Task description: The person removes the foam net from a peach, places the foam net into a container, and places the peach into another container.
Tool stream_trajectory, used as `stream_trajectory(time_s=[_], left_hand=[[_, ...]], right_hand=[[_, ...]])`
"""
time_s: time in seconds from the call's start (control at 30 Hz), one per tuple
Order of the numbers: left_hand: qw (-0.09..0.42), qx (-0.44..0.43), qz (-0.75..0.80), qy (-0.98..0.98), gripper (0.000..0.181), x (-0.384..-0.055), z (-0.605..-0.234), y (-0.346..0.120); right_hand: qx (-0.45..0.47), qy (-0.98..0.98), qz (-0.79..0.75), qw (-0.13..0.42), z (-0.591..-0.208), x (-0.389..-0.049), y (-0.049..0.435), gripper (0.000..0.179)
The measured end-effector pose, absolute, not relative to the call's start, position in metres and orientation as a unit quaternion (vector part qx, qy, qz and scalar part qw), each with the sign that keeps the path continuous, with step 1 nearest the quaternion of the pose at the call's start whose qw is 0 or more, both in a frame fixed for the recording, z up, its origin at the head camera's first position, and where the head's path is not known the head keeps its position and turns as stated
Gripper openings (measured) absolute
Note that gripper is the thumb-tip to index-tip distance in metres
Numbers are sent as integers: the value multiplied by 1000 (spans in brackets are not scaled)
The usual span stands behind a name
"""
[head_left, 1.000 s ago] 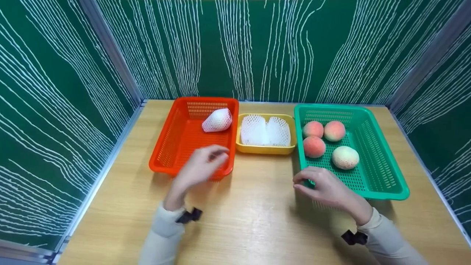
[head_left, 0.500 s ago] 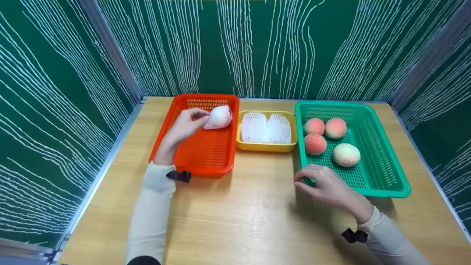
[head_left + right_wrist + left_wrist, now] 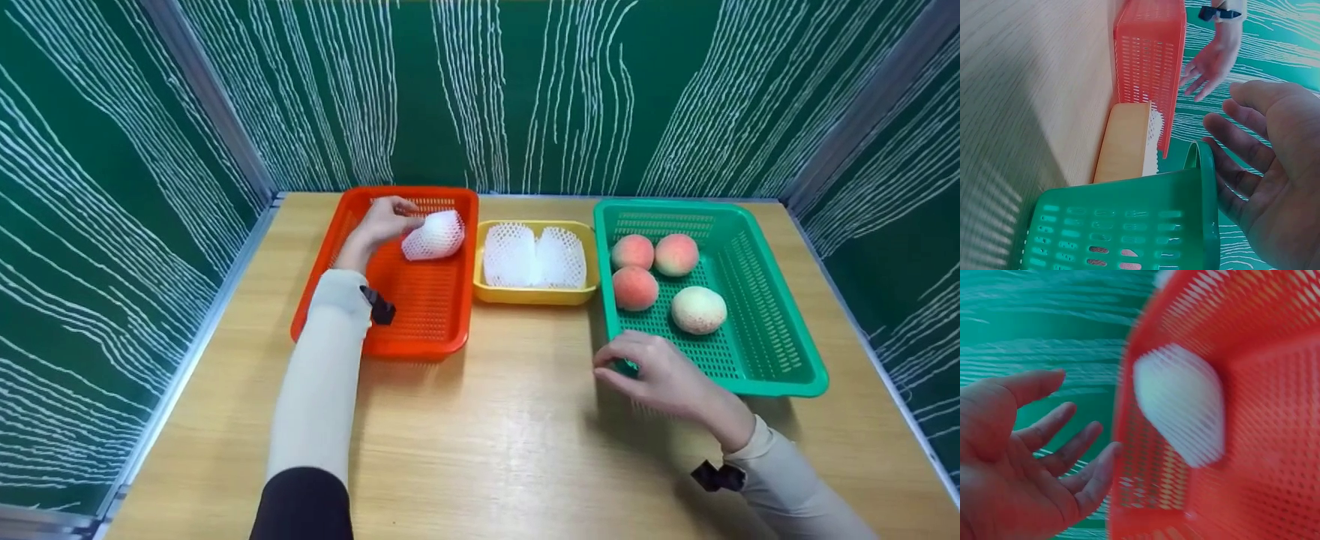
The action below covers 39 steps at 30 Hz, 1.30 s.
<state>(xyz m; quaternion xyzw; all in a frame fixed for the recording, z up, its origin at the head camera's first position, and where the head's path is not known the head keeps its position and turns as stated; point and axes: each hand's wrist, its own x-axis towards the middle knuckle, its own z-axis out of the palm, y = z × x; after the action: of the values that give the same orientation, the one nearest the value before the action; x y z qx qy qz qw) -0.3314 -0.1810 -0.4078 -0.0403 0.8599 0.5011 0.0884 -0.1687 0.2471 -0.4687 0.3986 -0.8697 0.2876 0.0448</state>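
Note:
A pale round fruit in a white foam net sleeve (image 3: 437, 236) lies in the back of the red basket (image 3: 412, 346). My left hand (image 3: 382, 223) hovers over that basket, just left of the sleeve. In the left wrist view the left hand (image 3: 1033, 478) has loosely spread fingers and an empty palm, apart from the netted fruit (image 3: 1182, 402). My right hand (image 3: 656, 375) hangs relaxed over the near left corner of the green basket (image 3: 787, 388), holding nothing. Inside that basket are three pink peaches (image 3: 636, 288) and a paler, speckled one (image 3: 699, 310).
Between the two baskets stands a shallow yellow tray (image 3: 534, 297) with white foam net sleeves (image 3: 561, 259) in it. All three containers sit toward the back of a wooden table (image 3: 517, 420). Green panels with white streaks (image 3: 420, 97) enclose the table.
My left hand has moved from the red basket's front edge to its back part, beside the netted fruit. The netted fruit stays in place, and my right hand has hardly moved.

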Motion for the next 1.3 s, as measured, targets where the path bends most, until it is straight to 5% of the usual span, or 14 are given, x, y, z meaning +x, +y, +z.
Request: stream_trajectory(time_s=[0.73,1.3], left_hand=[[103,-42,442,890,70,-374,-463,-169],[97,-31,375,921,94,-383,-489,-164]], right_hand=[[432,-852,274,107,-463,-161,242,10],[512,-805,259,150,-465,-160,167,8]])
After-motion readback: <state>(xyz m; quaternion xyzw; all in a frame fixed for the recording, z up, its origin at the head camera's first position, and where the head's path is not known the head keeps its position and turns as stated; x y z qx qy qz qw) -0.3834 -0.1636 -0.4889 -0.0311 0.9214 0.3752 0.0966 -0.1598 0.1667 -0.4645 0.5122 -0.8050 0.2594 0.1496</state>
